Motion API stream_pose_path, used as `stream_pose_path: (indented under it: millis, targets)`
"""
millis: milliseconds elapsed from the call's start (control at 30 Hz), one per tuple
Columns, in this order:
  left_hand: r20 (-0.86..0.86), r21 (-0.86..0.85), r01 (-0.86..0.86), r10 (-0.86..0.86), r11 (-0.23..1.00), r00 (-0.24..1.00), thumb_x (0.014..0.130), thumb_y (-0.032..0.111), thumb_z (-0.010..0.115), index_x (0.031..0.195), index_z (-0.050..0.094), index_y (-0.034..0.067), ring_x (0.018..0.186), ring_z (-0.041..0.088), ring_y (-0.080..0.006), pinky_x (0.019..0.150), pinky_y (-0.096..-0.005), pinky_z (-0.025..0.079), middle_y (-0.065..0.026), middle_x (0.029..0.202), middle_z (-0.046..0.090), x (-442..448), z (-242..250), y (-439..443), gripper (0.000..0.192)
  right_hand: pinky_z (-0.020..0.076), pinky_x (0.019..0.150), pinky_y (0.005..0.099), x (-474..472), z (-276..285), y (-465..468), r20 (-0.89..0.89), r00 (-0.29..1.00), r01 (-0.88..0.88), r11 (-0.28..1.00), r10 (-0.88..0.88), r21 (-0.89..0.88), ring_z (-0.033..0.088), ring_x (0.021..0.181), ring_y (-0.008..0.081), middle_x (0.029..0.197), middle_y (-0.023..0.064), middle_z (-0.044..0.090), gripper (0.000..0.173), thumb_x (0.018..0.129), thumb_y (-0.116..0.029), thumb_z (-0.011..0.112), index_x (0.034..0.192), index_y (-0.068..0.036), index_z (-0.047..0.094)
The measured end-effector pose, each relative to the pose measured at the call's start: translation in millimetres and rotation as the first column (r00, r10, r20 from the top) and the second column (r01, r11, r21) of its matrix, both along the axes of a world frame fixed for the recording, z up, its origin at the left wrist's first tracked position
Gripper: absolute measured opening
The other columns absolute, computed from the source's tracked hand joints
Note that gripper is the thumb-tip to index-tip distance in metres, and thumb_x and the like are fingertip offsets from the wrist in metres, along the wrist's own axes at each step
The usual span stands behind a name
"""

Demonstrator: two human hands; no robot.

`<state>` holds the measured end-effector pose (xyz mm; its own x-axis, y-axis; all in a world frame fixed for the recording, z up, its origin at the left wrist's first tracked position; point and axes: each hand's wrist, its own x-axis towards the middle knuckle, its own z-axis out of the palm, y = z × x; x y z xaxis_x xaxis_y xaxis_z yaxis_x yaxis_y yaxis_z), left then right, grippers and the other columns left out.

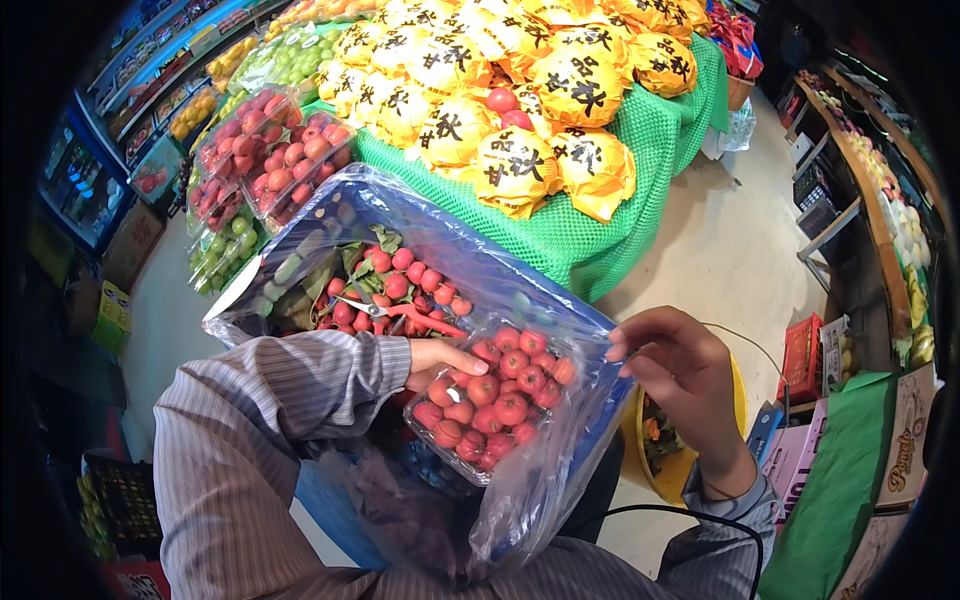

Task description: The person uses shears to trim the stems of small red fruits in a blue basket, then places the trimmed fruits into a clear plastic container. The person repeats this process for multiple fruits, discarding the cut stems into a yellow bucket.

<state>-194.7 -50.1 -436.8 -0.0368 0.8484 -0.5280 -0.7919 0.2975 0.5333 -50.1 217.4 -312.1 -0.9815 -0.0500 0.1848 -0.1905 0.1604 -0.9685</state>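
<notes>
My left hand lies on the left edge of a clear plastic punnet of red hawthorn-like fruit, its thumb over the fruit; the other fingers are hidden. The punnet sits tilted in the near part of a blue box lined with clear plastic film. Loose red fruit with leaves fills the box's far left part. Red-handled pruning shears rest on that fruit, blades pointing left. At the box's right corner is my right hand, raised with curled, parted fingers and nothing visible in it.
Yellow-wrapped fruits are piled on a stand with green netting beyond the box. Packed red fruit stands at the left. A yellow bin holding scraps is below my right hand. Fruit shelves line the right side.
</notes>
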Motion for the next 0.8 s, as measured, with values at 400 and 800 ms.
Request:
stream_pose_path:
  millis: [400, 800]
  targets:
    - [-0.01, -0.081, -0.048, 0.047, 0.996, 0.999, 0.079, 0.036, 0.059, 0.144, 0.028, 0.004, 0.127, 0.045, -0.0359, 0.108, -0.0484, 0.032, -0.0206, 0.14, 0.043, -23, 72, -68, 0.078, 0.0511, 0.083, 0.0287, 28, -3, -14, 0.138, 0.936, -0.304, 0.941, 0.324, -0.151, 0.06, 0.101, 0.0178, 0.112, 0.0117, 0.056, 0.032, 0.086, -0.001, 0.058, 0.117, 0.001, 0.053]
    - [-0.109, 0.515, -0.776, 0.926, 0.362, 0.36, 0.093, 0.034, 0.048, 0.138, 0.035, 0.005, 0.12, 0.052, -0.0319, 0.103, -0.0454, 0.042, -0.017, 0.134, 0.048, 100, 126, -49, 0.055, 0.0343, 0.105, 0.0361, -18, 7, -106, 0.018, 0.817, -0.44, 0.643, 0.576, -0.627, 0.035, 0.132, 0.0208, 0.146, 0.0145, 0.026, 0.098, 0.083, -0.022, 0.073, 0.148, -0.002, 0.002]
